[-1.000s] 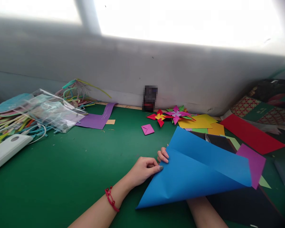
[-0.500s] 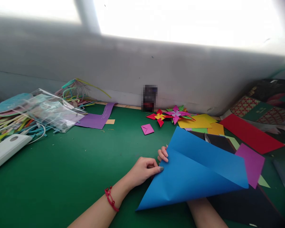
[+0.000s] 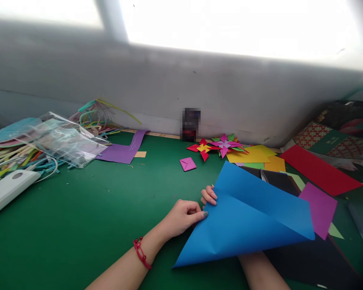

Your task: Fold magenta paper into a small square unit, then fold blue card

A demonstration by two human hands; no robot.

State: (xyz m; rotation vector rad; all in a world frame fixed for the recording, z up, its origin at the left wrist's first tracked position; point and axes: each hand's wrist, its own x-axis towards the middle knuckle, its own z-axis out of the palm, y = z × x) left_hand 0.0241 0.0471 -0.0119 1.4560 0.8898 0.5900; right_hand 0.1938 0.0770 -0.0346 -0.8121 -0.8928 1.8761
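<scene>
A large sheet of blue paper (image 3: 238, 213) is curled over on itself above the green table (image 3: 87, 225), its fold bulging and not flat. My left hand (image 3: 186, 217), with a red bracelet on the wrist, pinches the sheet's left edge between thumb and fingers. Beneath the paper comes my right arm; only the fingertips of my right hand (image 3: 209, 196) show, curled around the same edge just above my left thumb. The rest of that hand is hidden by the sheet. Beyond it lies a small folded pink paper square (image 3: 188, 164).
Folded paper flowers (image 3: 224, 145) and yellow sheets (image 3: 251, 155) lie at the back. To the right are a red sheet (image 3: 320, 169), a purple sheet (image 3: 319, 209) and a dark board (image 3: 314, 266). Pipe cleaners, a clear bag (image 3: 75, 141) and a white power strip (image 3: 12, 191) fill the left.
The fingertips of my right hand have shifted very slightly rightward on the edge. The blue paper's right corner has moved a little left. My left hand keeps its place.
</scene>
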